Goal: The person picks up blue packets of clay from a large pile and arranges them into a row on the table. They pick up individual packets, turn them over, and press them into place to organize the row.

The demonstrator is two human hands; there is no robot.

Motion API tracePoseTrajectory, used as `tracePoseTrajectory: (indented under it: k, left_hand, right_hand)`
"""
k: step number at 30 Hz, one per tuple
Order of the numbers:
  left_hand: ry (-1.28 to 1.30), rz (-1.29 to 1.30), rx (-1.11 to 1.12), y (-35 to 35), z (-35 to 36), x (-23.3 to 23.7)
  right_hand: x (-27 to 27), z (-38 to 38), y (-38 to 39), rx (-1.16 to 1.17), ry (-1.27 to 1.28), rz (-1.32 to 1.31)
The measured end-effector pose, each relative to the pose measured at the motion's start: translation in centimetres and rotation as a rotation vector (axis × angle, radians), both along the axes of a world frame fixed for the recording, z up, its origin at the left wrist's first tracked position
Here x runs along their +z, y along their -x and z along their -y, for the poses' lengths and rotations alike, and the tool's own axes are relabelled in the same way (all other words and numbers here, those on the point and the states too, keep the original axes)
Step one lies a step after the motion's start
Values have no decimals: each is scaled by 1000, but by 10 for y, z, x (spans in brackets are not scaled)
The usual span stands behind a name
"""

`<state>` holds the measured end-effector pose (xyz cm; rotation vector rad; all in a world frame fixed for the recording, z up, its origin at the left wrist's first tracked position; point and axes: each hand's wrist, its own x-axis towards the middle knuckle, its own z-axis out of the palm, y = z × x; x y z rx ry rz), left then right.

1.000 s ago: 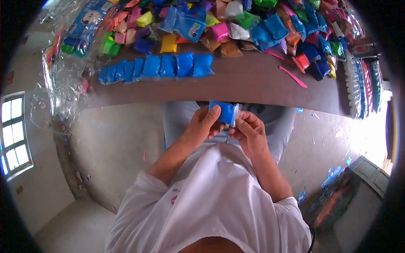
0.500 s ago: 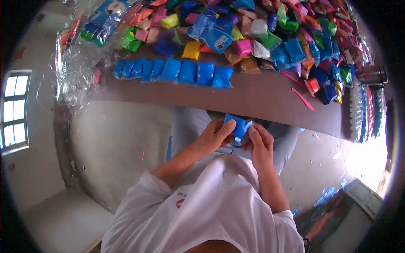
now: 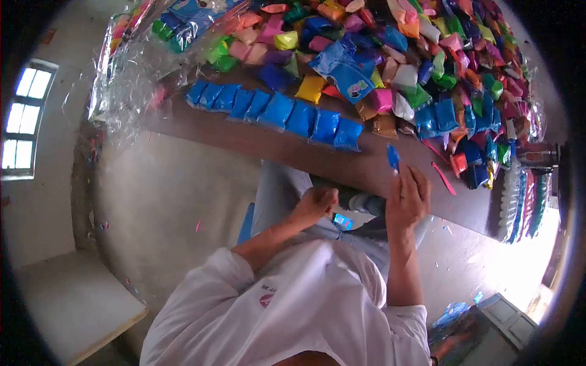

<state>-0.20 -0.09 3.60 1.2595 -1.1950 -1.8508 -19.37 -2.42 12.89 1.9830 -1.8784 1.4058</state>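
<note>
My right hand point(image 3: 409, 198) is over the table's front edge, its fingers pinching a blue packet point(image 3: 393, 157) seen nearly edge-on. My left hand point(image 3: 317, 204) is closed above my lap, and whether anything is inside it is hidden. Behind them on the brown table point(image 3: 262, 143) lies a slanting row of several blue packets point(image 3: 300, 118). The packet in my right hand is just right of the row's right end and does not touch it.
Many colourful packets point(image 3: 406, 78) are heaped at the back. Crinkled clear plastic point(image 3: 131, 91) lies at the left. Pink tools point(image 3: 444, 179) rest near the right front edge, beside packed tubes point(image 3: 524, 201). A small blue wrapper point(image 3: 343, 221) shows between my legs.
My right hand has moved away from my left, up and to the right, carrying the blue packet. My left hand has let go of it. The view has turned slightly.
</note>
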Motion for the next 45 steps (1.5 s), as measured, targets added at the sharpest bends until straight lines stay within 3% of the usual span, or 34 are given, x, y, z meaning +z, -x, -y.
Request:
tracePoseTrajectory:
  k: [2, 6, 8, 11, 13, 19, 22, 33, 34, 35, 36, 38, 45]
  left_hand:
    - [-33, -73, 110, -9, -8, -53]
    - [-121, -4, 158, -12, -7, -42]
    - [6, 22, 134, -9, -6, -44]
    - [19, 118, 85, -10, -1, -22]
    - [25, 114, 78, -10, -1, -34]
    - [59, 136, 54, -7, 0, -36]
    - [70, 123, 36, -10, -1, -46]
    - [-21, 198, -11, -9, 3, -36]
    - [134, 220, -27, -9, 2, -45]
    - [289, 243, -42, -10, 0, -52]
    - [287, 247, -38, -10, 0, -46]
    - [31, 269, 5, -8, 1, -32]
    - [116, 255, -54, -9, 4, -27]
  right_hand:
    - [-14, 16, -2, 50, 24, -143]
    - [-9, 27, -15, 151, -49, -189]
    - [-8, 23, -18, 186, -90, -222]
    - [-11, 18, -17, 225, -152, -213]
    - [-10, 15, -14, 291, -144, -218]
    - [6, 23, -12, 67, -109, -192]
    - [3, 29, -14, 109, -237, -144]
    - [-2, 30, -20, 188, -300, 98]
    - [-1, 29, -19, 189, -301, 99]
    - [0, 29, -18, 142, -278, 27]
    - [1, 28, -18, 96, -254, -43]
    - [5, 31, -21, 149, -189, -122]
    - [21, 64, -42, 337, -140, -278]
